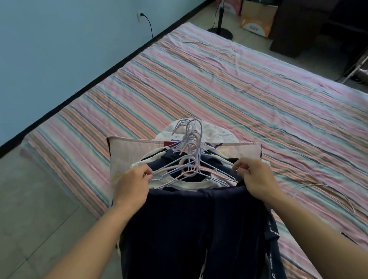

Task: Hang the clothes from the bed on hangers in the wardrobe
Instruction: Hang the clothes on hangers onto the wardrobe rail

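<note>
While both grips pinch thin pastel wire hangers (189,162), left hand (132,185) and right hand (256,176) probably thread navy garment (192,233) at striped bed's (265,84) near edge.

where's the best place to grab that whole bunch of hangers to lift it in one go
Probably at the clustered hooks, coming from above at the far end: they stack together there, so one hand can close round all. The left hand and right hand now grip the spread shoulders of the hangers.
</note>
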Available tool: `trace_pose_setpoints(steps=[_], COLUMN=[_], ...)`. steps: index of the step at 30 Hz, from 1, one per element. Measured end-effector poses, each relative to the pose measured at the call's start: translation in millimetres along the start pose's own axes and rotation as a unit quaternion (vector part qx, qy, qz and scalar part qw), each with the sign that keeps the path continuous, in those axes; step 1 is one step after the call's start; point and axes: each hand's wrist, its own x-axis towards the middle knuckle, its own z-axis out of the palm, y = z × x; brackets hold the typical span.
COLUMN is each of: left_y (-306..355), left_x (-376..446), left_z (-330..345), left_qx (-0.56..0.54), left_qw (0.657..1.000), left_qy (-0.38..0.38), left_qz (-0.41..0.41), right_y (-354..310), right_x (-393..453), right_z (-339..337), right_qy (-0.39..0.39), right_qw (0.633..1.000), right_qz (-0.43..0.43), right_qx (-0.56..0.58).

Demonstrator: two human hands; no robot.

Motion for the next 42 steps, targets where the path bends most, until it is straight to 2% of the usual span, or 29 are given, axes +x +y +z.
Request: trace_pose_setpoints(steps=[7,14,21,33,38,42], left_y=[-2.8,-14.3,-30.8,-41.4,-61.5,-75.7], left_x=[-55.8,-131.5,-224.8,-400.3,-469.4,-522.0], left_z=[-57.9,-122.2,-196.9,-333.7,-377.4,-402.1], left_qx=[-0.010,-0.017,-0.051,-0.091,-0.106,-0.117], left_qw=[1.000,0.993,0.980,0.930,0.916,0.901], left_qy=[0.025,0.111,0.192,0.352,0.383,0.416], left_qz=[0.008,0.035,0.028,0.050,0.048,0.036], right_y=[-33.3,-79.7,-141.5,-260.2,-311.5,-351.4], right_x=[-51.6,-124.2,-209.7,-345.7,-399.8,-438.9], right_z=[-18.1,-25.8,-35.6,-53.1,-46.5,-30.8], right_qy=[0.020,0.051,0.014,0.047,0.029,-0.026], right_qw=[0.998,0.988,0.968,0.904,0.873,0.844], right_qz=[-0.055,-0.146,-0.250,-0.421,-0.486,-0.535], right_qx=[0.011,-0.014,0.012,-0.050,-0.007,0.020])
